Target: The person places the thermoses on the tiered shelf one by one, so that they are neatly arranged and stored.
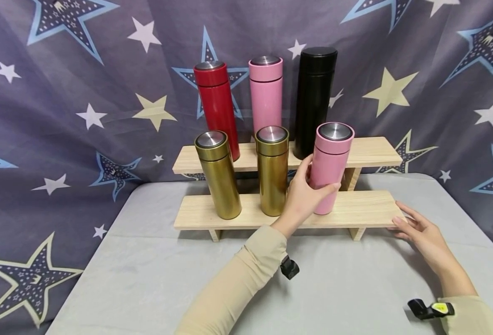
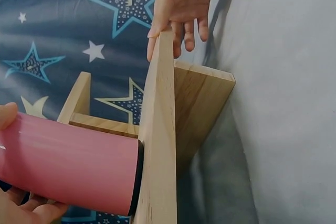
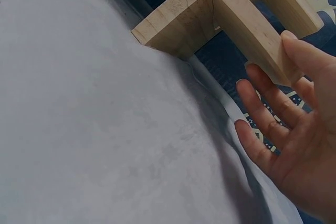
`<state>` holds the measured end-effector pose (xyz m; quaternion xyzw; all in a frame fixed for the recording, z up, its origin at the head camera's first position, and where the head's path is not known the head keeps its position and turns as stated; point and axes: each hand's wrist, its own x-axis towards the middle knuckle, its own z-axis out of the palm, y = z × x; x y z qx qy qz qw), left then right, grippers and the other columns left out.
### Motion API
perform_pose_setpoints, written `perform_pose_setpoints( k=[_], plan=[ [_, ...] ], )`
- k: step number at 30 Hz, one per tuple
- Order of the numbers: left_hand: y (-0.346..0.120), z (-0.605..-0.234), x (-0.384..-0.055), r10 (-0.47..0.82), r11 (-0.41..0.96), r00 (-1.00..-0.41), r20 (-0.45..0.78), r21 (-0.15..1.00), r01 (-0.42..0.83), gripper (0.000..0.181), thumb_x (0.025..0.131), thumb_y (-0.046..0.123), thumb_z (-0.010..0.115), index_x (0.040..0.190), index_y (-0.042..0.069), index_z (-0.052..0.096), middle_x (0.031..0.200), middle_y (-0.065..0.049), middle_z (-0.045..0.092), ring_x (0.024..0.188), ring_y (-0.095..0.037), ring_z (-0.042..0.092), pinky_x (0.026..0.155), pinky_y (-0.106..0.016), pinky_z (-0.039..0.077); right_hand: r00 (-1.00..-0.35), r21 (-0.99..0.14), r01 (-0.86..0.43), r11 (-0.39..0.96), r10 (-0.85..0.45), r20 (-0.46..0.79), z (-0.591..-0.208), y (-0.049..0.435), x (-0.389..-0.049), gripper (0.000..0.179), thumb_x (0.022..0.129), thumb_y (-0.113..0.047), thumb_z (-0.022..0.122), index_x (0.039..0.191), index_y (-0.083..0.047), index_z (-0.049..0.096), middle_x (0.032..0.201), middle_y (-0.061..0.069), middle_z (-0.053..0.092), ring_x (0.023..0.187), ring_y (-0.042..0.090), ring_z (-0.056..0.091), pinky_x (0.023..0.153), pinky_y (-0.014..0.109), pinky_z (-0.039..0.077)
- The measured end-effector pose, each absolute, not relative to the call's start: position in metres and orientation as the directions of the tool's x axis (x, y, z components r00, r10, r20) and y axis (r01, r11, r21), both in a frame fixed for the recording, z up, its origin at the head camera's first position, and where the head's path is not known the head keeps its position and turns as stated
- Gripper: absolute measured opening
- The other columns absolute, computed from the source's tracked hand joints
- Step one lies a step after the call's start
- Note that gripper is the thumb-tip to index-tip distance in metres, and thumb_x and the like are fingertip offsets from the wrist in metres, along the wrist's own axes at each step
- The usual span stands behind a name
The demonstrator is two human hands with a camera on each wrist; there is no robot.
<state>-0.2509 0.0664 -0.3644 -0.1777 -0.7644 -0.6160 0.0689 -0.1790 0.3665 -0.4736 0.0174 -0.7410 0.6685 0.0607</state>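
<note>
My left hand point(image 1: 303, 200) grips a pink thermos bottle point(image 1: 332, 163) with a steel-topped lid. The bottle stands on the lower board of a two-tier wooden shelf point(image 1: 363, 207), towards its right side. In the left wrist view, the base of the pink thermos bottle point(image 2: 73, 163) touches the board, and only some fingertips show around its body. My right hand point(image 1: 422, 235) pinches the right end of that lower board. The right wrist view shows the thumb on one face of the board point(image 3: 252, 35), with the other fingers loosely spread past its other face.
Two gold thermos bottles, one left point(image 1: 221, 179) and one in the middle point(image 1: 272, 174), share the lower board. Behind on the upper board stand a red bottle point(image 1: 217, 107), another pink bottle point(image 1: 266, 97) and a black bottle point(image 1: 315, 102). Grey cloth point(image 1: 137, 279) covers the table; a star-patterned curtain point(image 1: 104, 93) hangs behind.
</note>
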Motion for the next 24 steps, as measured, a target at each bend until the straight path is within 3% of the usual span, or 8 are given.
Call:
perform_pose_setpoints(
  k=[15, 24],
  plan=[
    [0.0668, -0.3677, -0.2514, 0.230, 0.198, -0.927, 0.295, 0.919, 0.342, 0.086, 0.083, 0.037, 0.081, 0.153, 0.033, 0.032, 0.144, 0.007, 0.050, 0.123, -0.008, 0.051, 0.102, -0.034, 0.043, -0.992, -0.988, -0.109, 0.107, 0.051, 0.115, -0.4734, 0.3665, -0.1778, 0.060, 0.100, -0.011, 0.059, 0.155, -0.009, 0.033, 0.103, -0.020, 0.068, 0.087, 0.002, 0.068, 0.073, 0.018, 0.054],
    [0.0658, -0.3706, -0.2517, 0.227, 0.181, -0.921, 0.317, 0.915, 0.360, 0.088, 0.082, 0.035, 0.082, 0.153, 0.033, 0.031, 0.143, 0.008, 0.049, 0.123, -0.007, 0.051, 0.102, -0.033, 0.043, -0.993, -0.988, -0.090, 0.128, 0.061, 0.099, -0.4722, 0.3663, -0.1788, 0.062, 0.100, -0.013, 0.059, 0.155, -0.007, 0.030, 0.101, -0.021, 0.068, 0.086, 0.001, 0.068, 0.072, 0.018, 0.054]
  ],
)
